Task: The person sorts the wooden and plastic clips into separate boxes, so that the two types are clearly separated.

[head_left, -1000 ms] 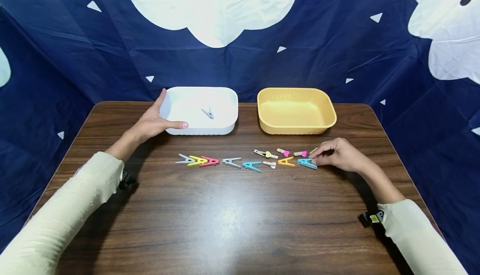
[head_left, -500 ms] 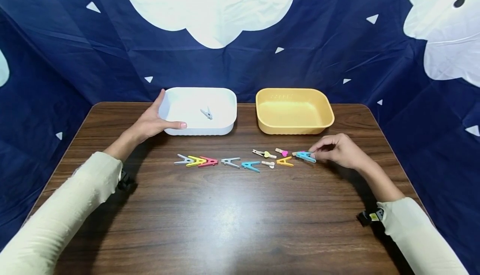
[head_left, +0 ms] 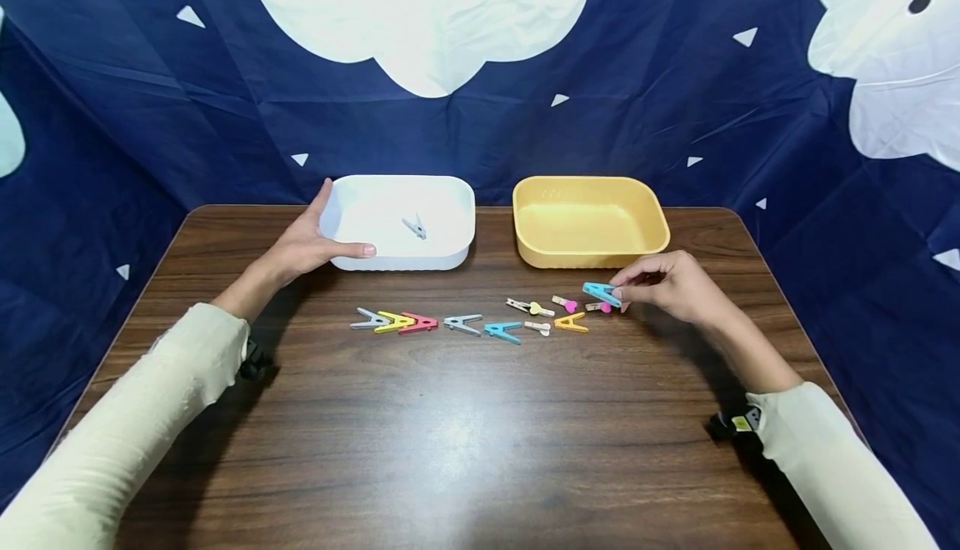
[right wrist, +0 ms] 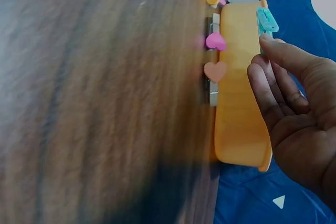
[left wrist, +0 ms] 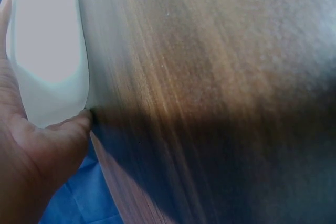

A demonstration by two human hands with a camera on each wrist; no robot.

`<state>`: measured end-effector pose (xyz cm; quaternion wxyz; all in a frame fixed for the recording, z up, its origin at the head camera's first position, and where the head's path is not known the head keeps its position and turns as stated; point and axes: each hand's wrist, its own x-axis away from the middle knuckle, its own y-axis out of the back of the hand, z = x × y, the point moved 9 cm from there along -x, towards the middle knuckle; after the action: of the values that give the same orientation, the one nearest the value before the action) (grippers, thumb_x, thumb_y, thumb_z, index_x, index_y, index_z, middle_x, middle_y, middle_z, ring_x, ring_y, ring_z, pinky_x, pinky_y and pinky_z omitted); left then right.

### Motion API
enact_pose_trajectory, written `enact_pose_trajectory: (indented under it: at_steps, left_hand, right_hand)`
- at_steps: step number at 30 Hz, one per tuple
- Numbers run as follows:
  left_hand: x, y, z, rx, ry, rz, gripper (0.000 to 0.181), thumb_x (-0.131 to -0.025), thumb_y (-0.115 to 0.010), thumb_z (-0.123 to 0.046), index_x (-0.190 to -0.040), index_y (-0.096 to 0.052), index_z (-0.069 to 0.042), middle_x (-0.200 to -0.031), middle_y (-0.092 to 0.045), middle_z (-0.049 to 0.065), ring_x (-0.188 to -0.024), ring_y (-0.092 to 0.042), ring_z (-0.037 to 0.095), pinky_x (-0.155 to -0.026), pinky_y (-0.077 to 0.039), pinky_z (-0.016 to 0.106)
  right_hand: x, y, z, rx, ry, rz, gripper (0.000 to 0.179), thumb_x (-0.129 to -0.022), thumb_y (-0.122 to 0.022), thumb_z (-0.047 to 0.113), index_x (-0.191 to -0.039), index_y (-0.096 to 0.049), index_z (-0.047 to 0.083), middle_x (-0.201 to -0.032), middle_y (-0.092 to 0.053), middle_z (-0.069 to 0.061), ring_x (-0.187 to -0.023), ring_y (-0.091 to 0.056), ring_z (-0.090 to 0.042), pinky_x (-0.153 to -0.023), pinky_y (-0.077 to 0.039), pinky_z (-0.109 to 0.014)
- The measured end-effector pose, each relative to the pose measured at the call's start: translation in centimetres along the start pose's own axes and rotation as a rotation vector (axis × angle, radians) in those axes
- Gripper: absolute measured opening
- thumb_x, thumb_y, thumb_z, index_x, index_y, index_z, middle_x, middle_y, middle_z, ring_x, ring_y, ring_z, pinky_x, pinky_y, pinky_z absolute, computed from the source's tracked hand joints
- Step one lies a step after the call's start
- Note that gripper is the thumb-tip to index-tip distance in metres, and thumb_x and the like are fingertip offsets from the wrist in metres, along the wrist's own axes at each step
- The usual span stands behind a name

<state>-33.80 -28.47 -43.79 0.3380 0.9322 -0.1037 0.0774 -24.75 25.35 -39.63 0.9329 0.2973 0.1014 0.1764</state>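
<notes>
My left hand (head_left: 303, 246) holds the left end of a white plastic basin (head_left: 450, 260), thumb along the front wall and fingers round the far side. Inside the basin lies a pale blue-grey clothespin (head_left: 416, 227). Between thumb and fingertips my right hand (head_left: 663, 283) pinches a light blue clothespin (head_left: 600, 292), raised over the table in front of the yellow basin (head_left: 592, 260). Under it sit small wooden clothespins, one with a pink heart (right wrist: 216, 41) and one with a peach heart (right wrist: 214, 71).
A row of clothespins crosses the table: grey (head_left: 369, 318), yellow (head_left: 393, 322), red (head_left: 418, 322), another grey (head_left: 462, 324), blue (head_left: 502, 332) and orange (head_left: 572, 322). More heart-topped wooden ones (head_left: 529, 307) lie behind. A dark blue cloth (head_left: 495, 137) hangs past the table's far edge.
My right hand has lifted the light blue clothespin off the table and moved it back and slightly left, toward the yellow basin. The left hand stays at the white basin.
</notes>
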Motion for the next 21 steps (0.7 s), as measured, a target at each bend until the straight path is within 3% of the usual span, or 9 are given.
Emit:
enact_pose_trajectory:
  at_steps: [4, 12, 21]
  left_hand:
    - [0.0, 0.0, 0.0, 0.001, 0.001, -0.003, 0.153, -0.087, -0.1, -0.046, -0.177, 0.024, -0.034, -0.19, 0.017, 0.002, -0.178, 0.009, 0.033, -0.144, -0.005, 0.064]
    - [0.0, -0.1, 0.0, -0.011, 0.001, -0.023, 0.156, -0.084, -0.101, -0.049, -0.177, 0.023, -0.036, -0.19, 0.014, 0.003, -0.179, 0.006, 0.033, -0.144, -0.008, 0.063]
    - [0.0, -0.1, 0.0, -0.007, 0.014, -0.006, 0.155, -0.085, -0.101, -0.048, -0.176, 0.025, -0.037, -0.19, 0.015, 0.003, -0.178, 0.008, 0.034, -0.144, -0.008, 0.063]
  right_hand:
    - [-0.5, 0.0, 0.4, -0.053, -0.024, 0.012, 0.011, -0.095, -0.085, -0.005, -0.105, -0.088, 0.0, -0.091, -0.086, -0.012, -0.071, -0.083, -0.028, -0.067, -0.066, -0.029]
    - [-1.7, 0.6, 2.0, 0.032, -0.007, -0.052, 0.01, -0.092, -0.093, 0.004, -0.101, -0.091, 0.008, -0.095, -0.087, -0.012, -0.077, -0.071, -0.001, -0.065, -0.057, -0.017]
    - [-3.2, 0.8, 3.1, 0.075, -0.008, -0.102, 0.011, -0.092, -0.096, 0.011, -0.102, -0.092, 0.011, -0.097, -0.087, -0.01, -0.078, -0.067, -0.001, -0.066, -0.053, -0.017]
